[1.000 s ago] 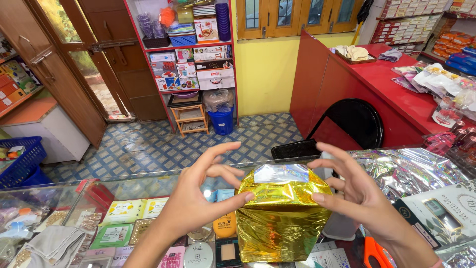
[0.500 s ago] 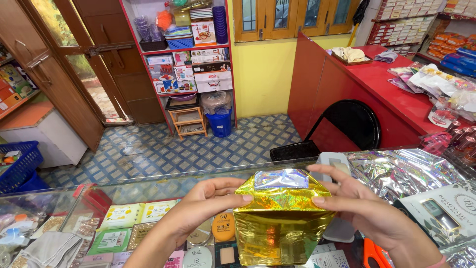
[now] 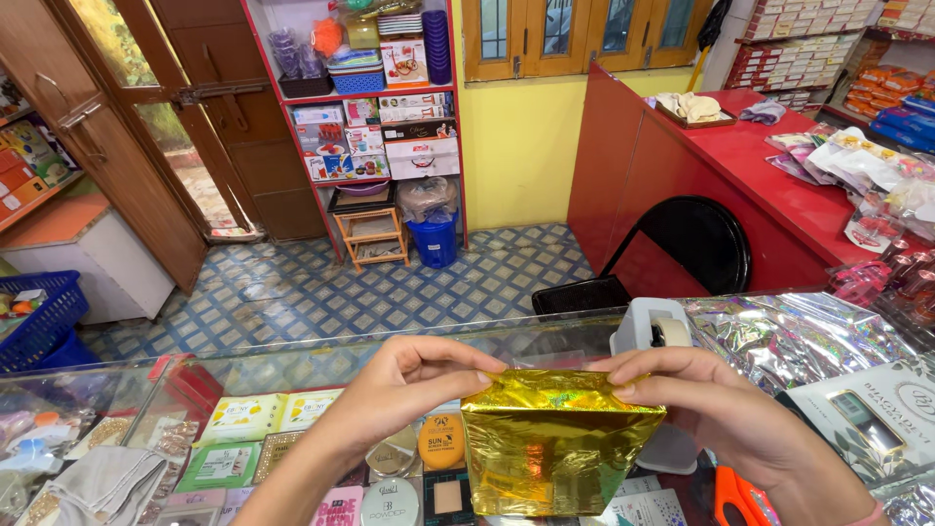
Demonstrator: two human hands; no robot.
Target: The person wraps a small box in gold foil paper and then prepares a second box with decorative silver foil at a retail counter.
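Foil wrap on the gold parcel (image 3: pixel 555 453) looks slick and crinkly, probably light; your left hand (image 3: pixel 409 385) and right hand (image 3: pixel 696 394) pinch its top corners, just before the tape dispenser (image 3: pixel 651 326).

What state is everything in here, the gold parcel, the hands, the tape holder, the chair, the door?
Gold parcel: upright, wrapped in foil, top folded shut.
Left hand: pinching the parcel's top left corner.
Right hand: pinching the top right corner.
Tape holder: loaded, standing behind the parcel.
Black chair: empty.
Wooden door: open.
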